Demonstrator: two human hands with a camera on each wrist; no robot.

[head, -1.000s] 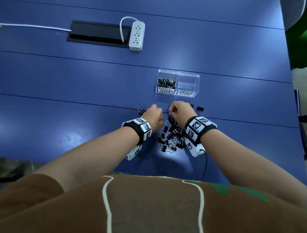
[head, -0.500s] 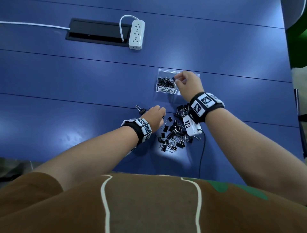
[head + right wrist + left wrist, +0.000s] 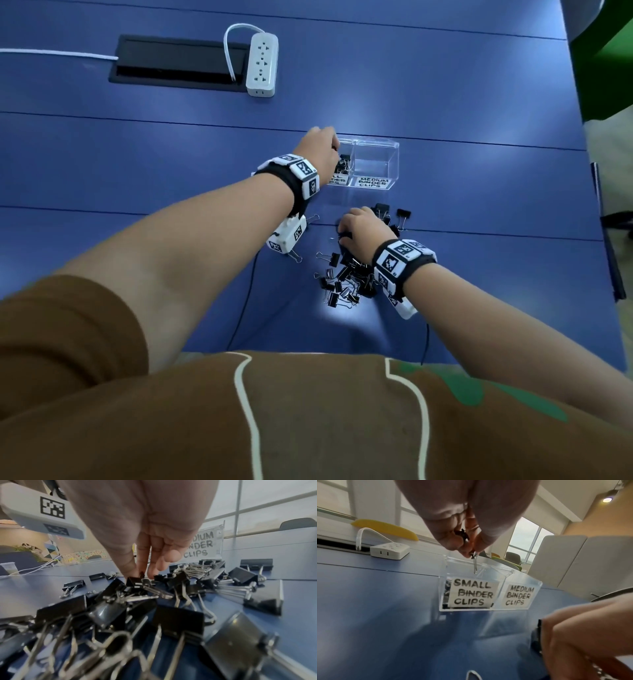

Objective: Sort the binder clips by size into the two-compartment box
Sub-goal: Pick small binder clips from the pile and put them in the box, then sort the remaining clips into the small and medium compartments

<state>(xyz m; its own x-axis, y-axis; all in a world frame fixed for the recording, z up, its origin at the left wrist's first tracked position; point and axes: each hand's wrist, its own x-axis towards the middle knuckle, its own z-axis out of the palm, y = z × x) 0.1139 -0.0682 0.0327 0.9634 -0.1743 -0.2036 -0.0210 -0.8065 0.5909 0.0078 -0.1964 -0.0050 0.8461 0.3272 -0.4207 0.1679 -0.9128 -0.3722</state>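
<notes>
A blue table point(image 3: 137, 154) carries a clear two-compartment box point(image 3: 376, 161) and a heap of binder clips point(image 3: 346, 281). Over the small compartment, a small clip point(image 3: 475, 561) is pinched by the left hand point(image 3: 318, 150); released askew, it could fall outside. Another clip point(image 3: 137, 583) is touched by the right hand's point(image 3: 363, 229) fingertips point(image 3: 130, 572), and neighbours may be dragged along.

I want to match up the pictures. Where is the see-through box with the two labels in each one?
Head: the clear box sits above the middle, its left part behind the left hand.
Left wrist: the box is in the middle, below the fingers.
Right wrist: only its right end shows, upper right, behind the right hand.
Shared landmark: the MEDIUM BINDER CLIPS label.
</notes>
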